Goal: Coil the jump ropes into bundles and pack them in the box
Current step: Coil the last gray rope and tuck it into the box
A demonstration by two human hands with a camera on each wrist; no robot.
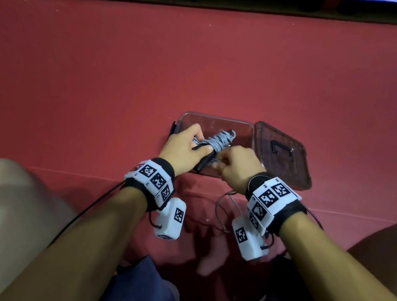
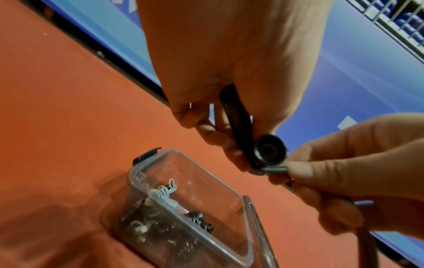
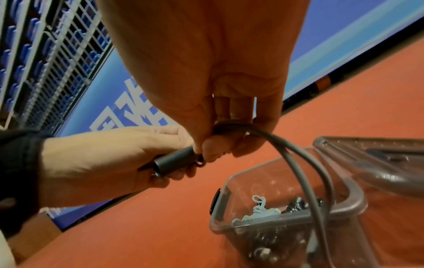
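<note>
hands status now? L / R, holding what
Left hand: closed, gripping the black jump rope handle.
Right hand: closed, pinching the grey rope beside the handle, above the open box.

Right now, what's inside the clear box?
The box holds a coiled grey rope and something dark and coiled. More lies beneath, too blurry through the wall to tell.

no text on the blue banner (image 3: pixel 128 108) is legible.
</note>
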